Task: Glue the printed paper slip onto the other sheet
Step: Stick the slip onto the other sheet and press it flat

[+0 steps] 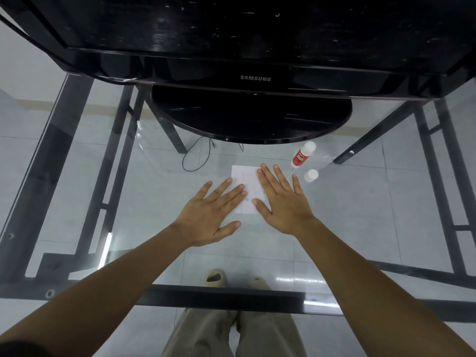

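A white paper sheet point(244, 177) with faint blue print lies flat on the glass table point(347, 215). My left hand point(211, 215) is spread flat, its fingertips resting on the sheet's left edge. My right hand point(282, 202) lies flat over the sheet's right part, fingers apart. Neither hand holds anything. I cannot make out a separate slip from the sheet. A red and white glue stick point(302, 154) lies uncapped beyond my right hand, and its white cap point(311, 175) stands beside it.
A black Samsung monitor point(252, 78) on a round stand point(249, 117) fills the far side of the table. The black metal table frame point(231, 297) shows through the glass, with a tiled floor, a thin cable point(195, 155) and my legs and shoes below.
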`<state>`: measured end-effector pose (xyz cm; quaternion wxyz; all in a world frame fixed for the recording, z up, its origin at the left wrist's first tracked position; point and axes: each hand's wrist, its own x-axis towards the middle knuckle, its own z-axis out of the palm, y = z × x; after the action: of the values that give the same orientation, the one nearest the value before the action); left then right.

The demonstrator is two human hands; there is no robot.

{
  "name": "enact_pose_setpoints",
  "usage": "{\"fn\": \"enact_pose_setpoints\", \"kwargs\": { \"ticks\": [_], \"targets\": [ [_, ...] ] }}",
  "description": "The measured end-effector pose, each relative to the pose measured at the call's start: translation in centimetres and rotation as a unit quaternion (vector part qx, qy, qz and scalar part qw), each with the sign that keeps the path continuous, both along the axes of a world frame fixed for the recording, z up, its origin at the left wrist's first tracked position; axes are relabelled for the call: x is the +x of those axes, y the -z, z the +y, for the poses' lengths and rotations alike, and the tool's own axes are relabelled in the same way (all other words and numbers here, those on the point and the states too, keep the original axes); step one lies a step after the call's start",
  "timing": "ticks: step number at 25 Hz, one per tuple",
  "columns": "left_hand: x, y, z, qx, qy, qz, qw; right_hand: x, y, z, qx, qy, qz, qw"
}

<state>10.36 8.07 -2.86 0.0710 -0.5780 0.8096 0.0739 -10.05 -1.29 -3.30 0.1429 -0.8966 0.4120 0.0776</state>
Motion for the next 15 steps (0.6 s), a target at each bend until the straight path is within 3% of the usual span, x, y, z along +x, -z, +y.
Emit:
{"fn": "enact_pose_setpoints", "kwargs": {
  "ticks": [15],
  "targets": [
    [2.0,-0.6,-2.0,-0.009,-0.031,-0.005,0.999,-0.1,0.2,0.0,0.0,-0.003,-0.016,1.0]
  ]
}}
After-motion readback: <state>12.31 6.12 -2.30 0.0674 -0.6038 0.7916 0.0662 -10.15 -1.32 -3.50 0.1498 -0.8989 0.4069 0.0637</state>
